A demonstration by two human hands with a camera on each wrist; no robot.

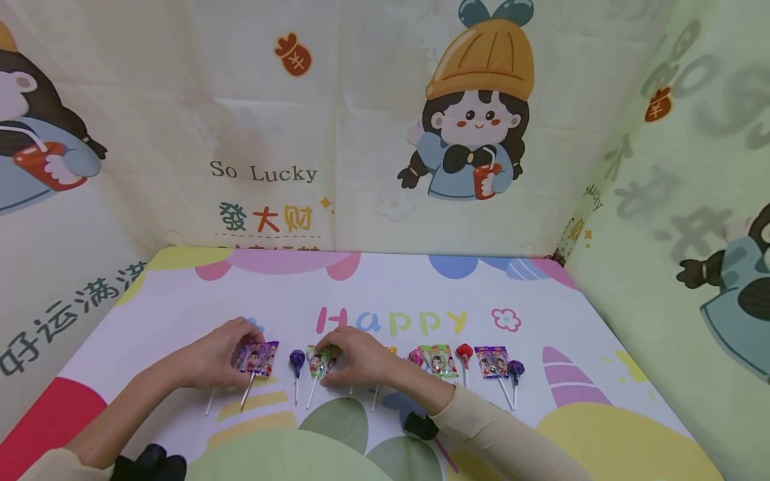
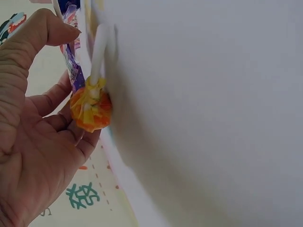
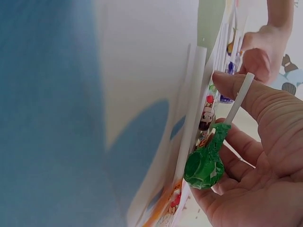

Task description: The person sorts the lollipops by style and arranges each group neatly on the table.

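My left hand (image 1: 216, 354) holds a flat lollipop in a purple printed wrapper (image 1: 259, 359) between thumb and fingers, at the row's left end. An orange-and-yellow wrapped lollipop (image 2: 91, 111) lies by that palm in the left wrist view; the hand mostly hides it in the head view. With thumb and fingertips at its edges, my right hand (image 1: 363, 357) pinches a lollipop in a green printed wrapper (image 1: 320, 362). A round green lollipop (image 3: 203, 165) sits by the right palm in the right wrist view. Between the hands lies a dark purple lollipop (image 1: 297, 361).
Right of the right hand the row continues: a pink lollipop (image 1: 416, 357), a green printed packet (image 1: 444, 363), a red lollipop (image 1: 464, 353), a purple printed packet (image 1: 492, 362) and a dark purple lollipop (image 1: 515, 369). All lie on a patterned table (image 1: 397, 287) with printed cloth walls around it.
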